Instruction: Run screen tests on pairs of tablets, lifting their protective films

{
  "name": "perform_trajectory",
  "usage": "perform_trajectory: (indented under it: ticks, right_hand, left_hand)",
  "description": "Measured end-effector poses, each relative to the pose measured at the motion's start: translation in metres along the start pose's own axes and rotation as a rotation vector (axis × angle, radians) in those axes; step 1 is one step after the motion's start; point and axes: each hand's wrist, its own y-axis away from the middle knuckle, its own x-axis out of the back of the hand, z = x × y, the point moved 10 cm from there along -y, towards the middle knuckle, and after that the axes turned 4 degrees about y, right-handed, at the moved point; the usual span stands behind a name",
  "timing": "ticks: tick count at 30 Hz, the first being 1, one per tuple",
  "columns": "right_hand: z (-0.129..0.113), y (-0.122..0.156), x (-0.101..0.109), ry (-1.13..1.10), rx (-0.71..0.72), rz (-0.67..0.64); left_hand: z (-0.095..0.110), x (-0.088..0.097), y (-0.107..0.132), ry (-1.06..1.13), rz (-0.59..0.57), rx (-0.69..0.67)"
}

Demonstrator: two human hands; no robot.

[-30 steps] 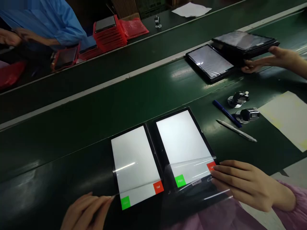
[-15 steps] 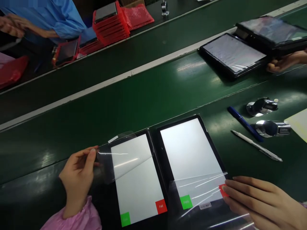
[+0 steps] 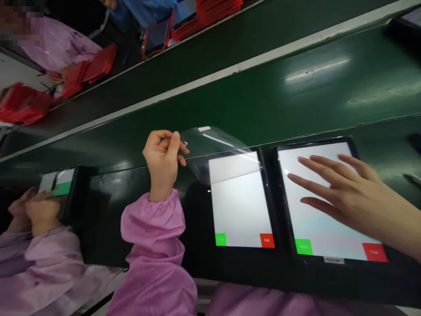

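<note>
Two tablets lie side by side on the dark green bench, both with white screens and a green and a red square near the lower edge. My left hand pinches the corner of a clear plastic film, which is lifted and curved over the top of the left tablet. A small white tab sits on the film's upper edge. My right hand is spread with fingers apart over the right tablet and holds nothing. Whether its fingertips touch the screen I cannot tell.
At the left, a co-worker's hands work at another tablet. Across the green belt, red pouches and more people line the far side. A pen lies at the right edge.
My view has swung left. My left hand has raised the film corner higher. My right hand has moved from the right tablet's lower corner to above its screen, and the film there is gone from view.
</note>
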Motion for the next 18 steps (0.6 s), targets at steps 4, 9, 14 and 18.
perform_trajectory:
  ticks: [4,9,14,18]
  right_hand:
    - [0.015,-0.028,-0.036,-0.041,0.193,0.036]
    - [0.067,-0.036,-0.049,-0.171,0.046,-0.088]
    - [0.087,-0.034,-0.048,-0.297,-0.211,-0.158]
    - [0.072,-0.039,-0.033,-0.236,-0.271,-0.114]
  left_hand:
    - [0.034,0.007,0.003,0.061,0.02,-0.135]
    - [0.047,0.009,0.009,0.124,0.003,-0.129]
    - [0.058,0.003,0.015,0.121,-0.117,-0.128]
    - [0.073,0.006,0.022,0.057,-0.166,-0.242]
